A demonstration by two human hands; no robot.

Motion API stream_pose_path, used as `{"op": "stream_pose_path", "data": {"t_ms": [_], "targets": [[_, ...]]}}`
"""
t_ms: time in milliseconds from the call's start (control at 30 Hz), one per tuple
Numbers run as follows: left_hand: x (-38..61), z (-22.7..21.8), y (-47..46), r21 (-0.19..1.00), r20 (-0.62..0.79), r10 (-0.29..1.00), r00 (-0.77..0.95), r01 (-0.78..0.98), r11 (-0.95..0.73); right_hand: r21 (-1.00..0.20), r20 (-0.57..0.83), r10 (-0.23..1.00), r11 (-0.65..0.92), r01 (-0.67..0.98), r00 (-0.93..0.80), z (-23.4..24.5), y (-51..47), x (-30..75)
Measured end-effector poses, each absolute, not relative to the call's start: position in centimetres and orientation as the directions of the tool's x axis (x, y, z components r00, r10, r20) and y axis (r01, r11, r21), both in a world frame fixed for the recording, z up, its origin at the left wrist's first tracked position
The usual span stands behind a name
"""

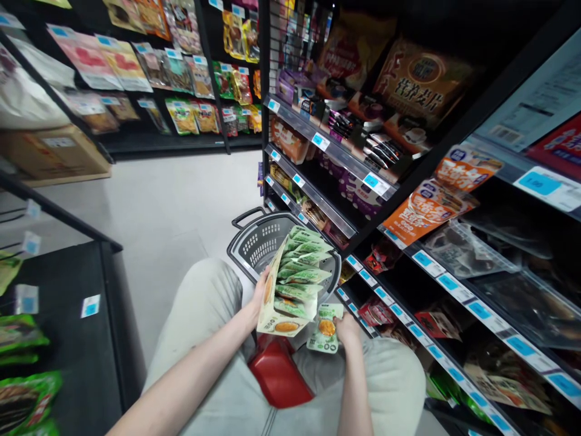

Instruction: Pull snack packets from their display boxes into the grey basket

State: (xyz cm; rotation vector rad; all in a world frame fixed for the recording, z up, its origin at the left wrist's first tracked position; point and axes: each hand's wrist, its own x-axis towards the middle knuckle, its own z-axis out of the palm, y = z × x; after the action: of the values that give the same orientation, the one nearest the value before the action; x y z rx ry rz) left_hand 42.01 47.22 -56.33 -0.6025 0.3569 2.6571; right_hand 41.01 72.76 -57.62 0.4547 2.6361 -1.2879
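Note:
My left hand (pixel 260 295) is closed on a fanned stack of green and cream snack packets (pixel 295 278), held upright over my lap. My right hand (pixel 347 330) pinches a single packet of the same kind (pixel 325 328), just below and to the right of the stack. Both hands hover above a grey shopping basket (pixel 254 242) on the floor, in front of my knees. My forearms reach in from the bottom edge. I sit on a red stool (pixel 276 375).
Black shelving (pixel 458 290) with blue price tags runs along the right, stocked with orange packets (pixel 422 212) and dark bags. Another low shelf (pixel 68 303) with green packets stands at left. A cardboard box (pixel 54 151) sits far left. Grey floor lies ahead.

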Motion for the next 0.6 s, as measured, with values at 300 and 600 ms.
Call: {"op": "stream_pose_path", "data": {"t_ms": [300, 600], "targets": [[42.3, -55.9, 47.5, 0.151, -0.483, 0.275, -0.831, -0.389, -0.909, -0.774, -0.358, 0.215, 0.476, 0.418, -0.909, -55.4, 69.2, 37.7], [44.0, -56.0, 50.2, 0.19, -0.422, 0.473, -0.773, -0.586, -0.788, -0.88, -0.475, -0.149, 0.065, 0.471, -0.867, -49.1, 69.1, 47.4]]}}
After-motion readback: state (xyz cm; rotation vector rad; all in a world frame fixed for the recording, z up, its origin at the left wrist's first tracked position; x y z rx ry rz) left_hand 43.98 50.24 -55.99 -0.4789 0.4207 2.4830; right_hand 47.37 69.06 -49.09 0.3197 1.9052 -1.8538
